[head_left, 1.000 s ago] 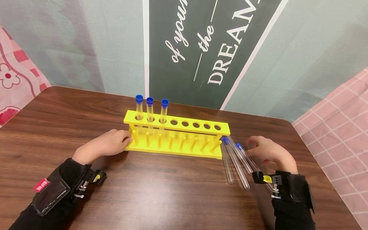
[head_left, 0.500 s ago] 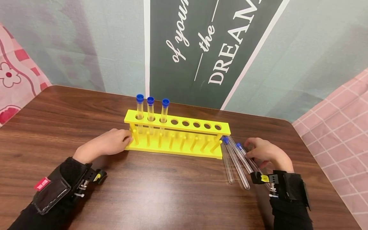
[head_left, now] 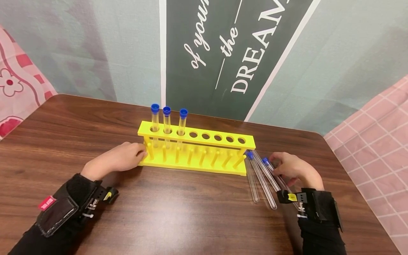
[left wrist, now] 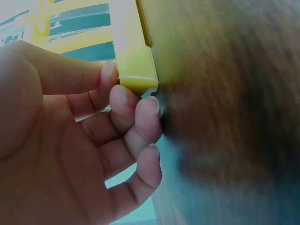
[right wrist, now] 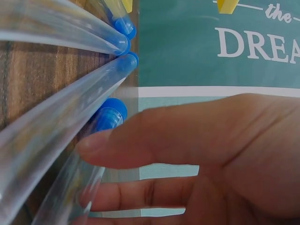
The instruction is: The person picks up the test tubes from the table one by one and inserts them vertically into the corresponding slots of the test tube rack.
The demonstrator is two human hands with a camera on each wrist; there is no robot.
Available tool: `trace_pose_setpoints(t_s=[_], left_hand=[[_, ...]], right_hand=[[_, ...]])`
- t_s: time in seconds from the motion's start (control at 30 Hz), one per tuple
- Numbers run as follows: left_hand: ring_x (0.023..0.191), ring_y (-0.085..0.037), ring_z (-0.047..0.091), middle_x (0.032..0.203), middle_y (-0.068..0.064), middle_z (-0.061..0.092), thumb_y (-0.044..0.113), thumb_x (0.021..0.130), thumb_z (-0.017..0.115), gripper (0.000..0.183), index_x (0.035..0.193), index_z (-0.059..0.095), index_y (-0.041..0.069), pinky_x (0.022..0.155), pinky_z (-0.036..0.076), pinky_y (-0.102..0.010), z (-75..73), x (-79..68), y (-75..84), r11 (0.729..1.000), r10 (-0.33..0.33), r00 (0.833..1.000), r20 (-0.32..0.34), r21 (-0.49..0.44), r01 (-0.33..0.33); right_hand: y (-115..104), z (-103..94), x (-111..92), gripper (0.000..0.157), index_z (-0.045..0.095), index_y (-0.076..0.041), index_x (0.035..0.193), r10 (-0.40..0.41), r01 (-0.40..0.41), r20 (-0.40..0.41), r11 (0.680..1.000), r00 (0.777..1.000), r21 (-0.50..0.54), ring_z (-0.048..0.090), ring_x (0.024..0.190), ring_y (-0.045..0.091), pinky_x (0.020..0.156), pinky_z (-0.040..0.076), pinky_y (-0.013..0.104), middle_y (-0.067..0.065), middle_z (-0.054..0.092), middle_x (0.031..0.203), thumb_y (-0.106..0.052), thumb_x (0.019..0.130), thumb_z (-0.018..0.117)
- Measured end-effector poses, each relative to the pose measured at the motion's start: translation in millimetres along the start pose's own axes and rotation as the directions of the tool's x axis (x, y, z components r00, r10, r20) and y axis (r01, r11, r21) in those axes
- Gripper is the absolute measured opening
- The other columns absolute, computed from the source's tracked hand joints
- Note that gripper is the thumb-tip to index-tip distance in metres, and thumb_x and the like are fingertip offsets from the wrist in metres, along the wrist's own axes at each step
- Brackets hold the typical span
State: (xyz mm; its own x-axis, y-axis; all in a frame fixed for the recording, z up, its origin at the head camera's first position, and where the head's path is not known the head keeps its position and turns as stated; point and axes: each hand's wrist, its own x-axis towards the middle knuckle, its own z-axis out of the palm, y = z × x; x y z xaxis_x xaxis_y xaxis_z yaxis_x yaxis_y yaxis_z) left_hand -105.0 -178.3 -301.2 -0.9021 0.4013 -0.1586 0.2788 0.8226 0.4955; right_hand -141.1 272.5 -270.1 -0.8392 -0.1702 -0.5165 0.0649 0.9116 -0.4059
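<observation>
Head view: one rack (head_left: pixel 196 163) holding three of seven tubes (head_left: pixel 182 122)

Three tubes are standing in the leftmost of eight holes; the other four are lying on the table (head_left: pixel 191 212) by the rack's right end. The left hand (head_left: pixel 122 157) is pinching the rack's left end. The right hand (head_left: pixel 291 166) is pinching the rightmost lying tube (right wrist: pixel 75 180) near its cap (right wrist: pixel 113 110).

A dark brown wood-grain table (head_left: pixel 204 209) with rounded far corners catches a soft glare on its near half. Behind the table hangs a pale grey-green backdrop (head_left: pixel 318 81) bearing a dark green panel (head_left: pixel 197 92), edged by white stripes (head_left: pixel 163 53) and printed with white lettering (head_left: pixel 254 50). Left of the table is pink-and-red flowered cloth (head_left: pixel 22 95); to its right, a pink surface with white grid lines (head_left: pixel 379 148).
</observation>
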Motion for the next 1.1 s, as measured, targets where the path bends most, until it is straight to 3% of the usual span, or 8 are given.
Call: trace_pose_setpoints(t_s=[1.1], left_hand=[[0.053,-0.015,0.036,0.061,-0.003,0.037,0.010,0.094,0.045,0.019,0.075,0.049,0.005,0.052,0.032,-0.027,-0.5,-0.4,1.0,1.000,-0.002,1.000,-0.003,0.009,0.002]], right_hand=[[-2.1,2.9,0.3,0.038,0.041,0.000,0.121,-0.010,0.010,0.005,0.999,1.000,-0.030,0.050,0.058,0.020,0.046,0.049,0.036,0.010,0.049,0.076,0.001,0.085,0.055]])
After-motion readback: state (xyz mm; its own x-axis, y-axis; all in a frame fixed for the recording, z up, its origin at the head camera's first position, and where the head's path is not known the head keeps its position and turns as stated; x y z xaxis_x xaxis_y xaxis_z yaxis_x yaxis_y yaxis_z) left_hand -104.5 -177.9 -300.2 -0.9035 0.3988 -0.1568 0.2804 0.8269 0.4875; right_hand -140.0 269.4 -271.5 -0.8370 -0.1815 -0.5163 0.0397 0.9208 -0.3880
